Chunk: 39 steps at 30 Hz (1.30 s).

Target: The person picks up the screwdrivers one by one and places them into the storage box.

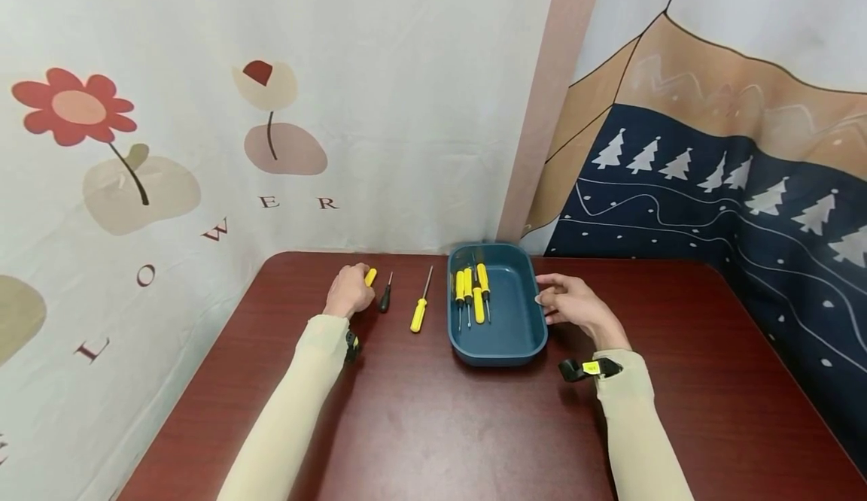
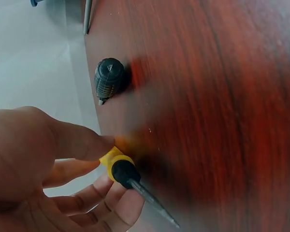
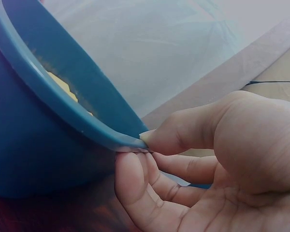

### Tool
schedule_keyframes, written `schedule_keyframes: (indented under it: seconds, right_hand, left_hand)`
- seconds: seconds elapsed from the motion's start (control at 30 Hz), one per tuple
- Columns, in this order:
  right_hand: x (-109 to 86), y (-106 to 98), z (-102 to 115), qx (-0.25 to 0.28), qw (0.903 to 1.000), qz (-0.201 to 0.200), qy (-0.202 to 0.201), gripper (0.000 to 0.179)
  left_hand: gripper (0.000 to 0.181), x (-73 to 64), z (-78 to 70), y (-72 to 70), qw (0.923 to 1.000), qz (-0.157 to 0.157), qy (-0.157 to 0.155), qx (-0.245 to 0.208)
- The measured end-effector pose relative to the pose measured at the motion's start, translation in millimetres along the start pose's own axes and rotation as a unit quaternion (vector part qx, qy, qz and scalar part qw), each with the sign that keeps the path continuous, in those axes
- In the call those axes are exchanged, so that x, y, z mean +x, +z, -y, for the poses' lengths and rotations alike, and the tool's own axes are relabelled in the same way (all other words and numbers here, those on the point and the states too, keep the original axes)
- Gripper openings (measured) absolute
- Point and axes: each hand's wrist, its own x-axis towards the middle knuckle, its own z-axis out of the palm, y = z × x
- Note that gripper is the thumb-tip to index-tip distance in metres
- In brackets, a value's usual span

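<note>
My left hand (image 1: 348, 290) grips a screwdriver (image 2: 124, 171) by its yellow handle at the table's far left. In the left wrist view its black collar and metal shaft stick out past the fingers, over the wood. Just right of that hand lies a small black-handled screwdriver (image 1: 384, 299). Farther right a yellow-handled screwdriver (image 1: 419, 314) lies with its shaft pointing to the wall. With thumb and fingers, my right hand (image 1: 574, 305) pinches the right rim of a blue tray (image 1: 509, 317). Several yellow-and-black screwdrivers (image 1: 468, 284) lie in the tray's left half.
The red-brown wooden table (image 1: 433, 426) ends at the back against a printed fabric wall (image 1: 406, 110). A second, dark-blue and tan printed cloth (image 1: 677, 207) hangs along the right side.
</note>
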Motion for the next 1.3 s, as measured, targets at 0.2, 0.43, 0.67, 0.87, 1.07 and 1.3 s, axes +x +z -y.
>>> schedule_keyframes:
  seconds: [0.2, 0.43, 0.67, 0.87, 1.07, 1.3]
  right_hand:
    - [0.0, -0.1, -0.5, -0.001, 1.0000, 0.001, -0.003, 0.051]
    - [1.2, 0.3, -2.5, 0.008, 0.9999, 0.006, -0.004, 0.054]
    - [-0.1, 1.1, -0.7, 0.009, 0.9999, 0.010, -0.009, 0.055]
    - [-1.3, 1.4, 0.1, 0.012, 0.9998, 0.012, -0.011, 0.056]
    - [0.1, 0.6, -1.2, 0.015, 0.9998, 0.010, -0.006, 0.055]
    - [0.6, 0.7, -1.0, 0.008, 1.0000, 0.002, 0.003, 0.053]
  left_hand:
    - [0.057, 1.9, -3.1, -0.6, 0.9999, 0.006, -0.008, 0.011]
    - [0.056, 4.2, -2.8, 0.8, 0.9996, 0.008, -0.004, 0.025]
    - [0.057, 2.8, -3.2, -0.8, 0.9998, 0.005, -0.003, 0.020]
    - [0.060, 0.4, -4.8, -3.4, 1.0000, 0.000, -0.008, 0.000]
    - [0.059, -0.5, -4.6, -5.0, 0.9994, -0.008, -0.003, -0.033]
    - [0.056, -2.8, -5.9, -8.9, 0.9966, -0.011, 0.010, -0.082]
